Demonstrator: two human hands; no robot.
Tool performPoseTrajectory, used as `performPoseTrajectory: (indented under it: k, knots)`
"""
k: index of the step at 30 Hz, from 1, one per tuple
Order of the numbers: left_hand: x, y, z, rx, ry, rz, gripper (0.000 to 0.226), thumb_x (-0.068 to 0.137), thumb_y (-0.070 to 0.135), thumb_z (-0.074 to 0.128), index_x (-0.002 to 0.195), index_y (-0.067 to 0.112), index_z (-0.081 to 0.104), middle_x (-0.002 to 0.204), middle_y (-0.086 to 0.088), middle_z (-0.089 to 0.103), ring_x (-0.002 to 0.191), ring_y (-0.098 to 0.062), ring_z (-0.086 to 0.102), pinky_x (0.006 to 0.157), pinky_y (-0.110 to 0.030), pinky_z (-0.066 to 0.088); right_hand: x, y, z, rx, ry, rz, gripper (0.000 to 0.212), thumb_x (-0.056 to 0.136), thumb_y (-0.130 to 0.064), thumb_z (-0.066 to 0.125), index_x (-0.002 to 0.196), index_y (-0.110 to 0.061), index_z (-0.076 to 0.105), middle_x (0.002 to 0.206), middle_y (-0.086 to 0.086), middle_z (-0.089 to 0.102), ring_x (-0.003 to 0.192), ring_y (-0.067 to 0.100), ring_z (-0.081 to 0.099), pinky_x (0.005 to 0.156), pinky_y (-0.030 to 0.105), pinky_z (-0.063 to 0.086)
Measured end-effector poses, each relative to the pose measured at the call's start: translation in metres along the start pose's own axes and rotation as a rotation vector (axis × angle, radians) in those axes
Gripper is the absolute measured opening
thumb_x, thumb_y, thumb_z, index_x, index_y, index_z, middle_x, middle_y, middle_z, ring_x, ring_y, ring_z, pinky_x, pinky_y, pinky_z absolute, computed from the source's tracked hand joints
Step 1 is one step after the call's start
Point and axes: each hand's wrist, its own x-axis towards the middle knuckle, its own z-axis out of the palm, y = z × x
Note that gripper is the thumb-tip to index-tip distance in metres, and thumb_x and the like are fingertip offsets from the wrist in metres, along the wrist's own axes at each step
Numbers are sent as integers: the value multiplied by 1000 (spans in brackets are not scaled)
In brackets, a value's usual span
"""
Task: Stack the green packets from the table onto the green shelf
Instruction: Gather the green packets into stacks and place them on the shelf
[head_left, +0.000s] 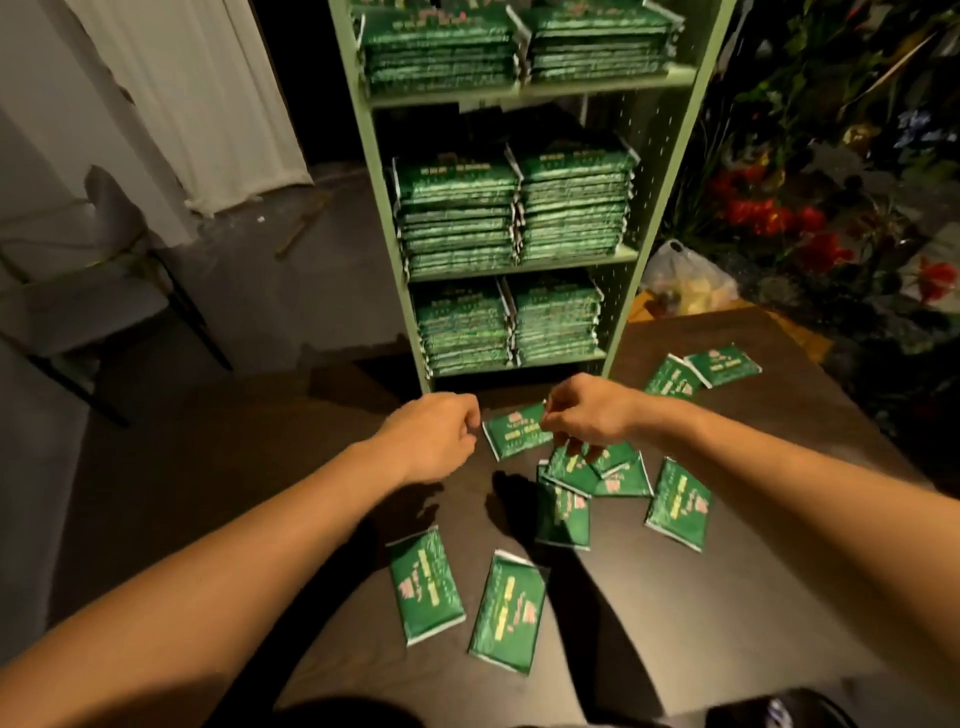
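Pickup step: right hand (587, 415) pinches packet (517, 428) at table (779, 597) 12 o'clock, left hand (436, 434) curled empty, next lift to shelf (519, 262).

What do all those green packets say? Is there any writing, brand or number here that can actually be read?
No text can be quoted.
Loose green packets on the table: yellow lettering and a pink mark, too blurred to read.
Packet at the right hand: pale lettering, unreadable.
Stacked packets on the green shelf: rows of pale print, too small to read.
No other signs or numbers show.
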Motion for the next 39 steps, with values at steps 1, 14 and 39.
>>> performPoseTrajectory:
  k: [1, 14, 39]
  knots:
    - [-4, -10, 17, -16, -41, -20, 15, 98, 27, 55, 114, 26, 58, 107, 8, 60, 102, -18, 58, 87, -36, 50, 0, 9, 16, 5, -44, 53, 21, 101, -20, 57, 99, -1, 66, 83, 10, 69, 68, 21, 68, 52, 31, 57]
    - [-48, -92, 162, 132, -323, -130, 103, 80, 35, 84, 159, 26, 18, 159, 4, 22, 143, -26, 27, 116, -39, 35, -7, 75, 187, -434, -67, 38, 83, 70, -40, 87, 135, -17, 41, 130, 9, 44, 120, 31, 47, 100, 37, 43]
    - [-36, -91, 204, -660, 11, -468, 27, 101, 17, 56, 127, 22, 53, 121, -2, 64, 100, -23, 63, 85, -33, 51, -19, 105, 190, 808, -44, 420, 24, 92, 6, 62, 106, -13, 58, 98, 8, 64, 80, 20, 64, 60, 32, 55]
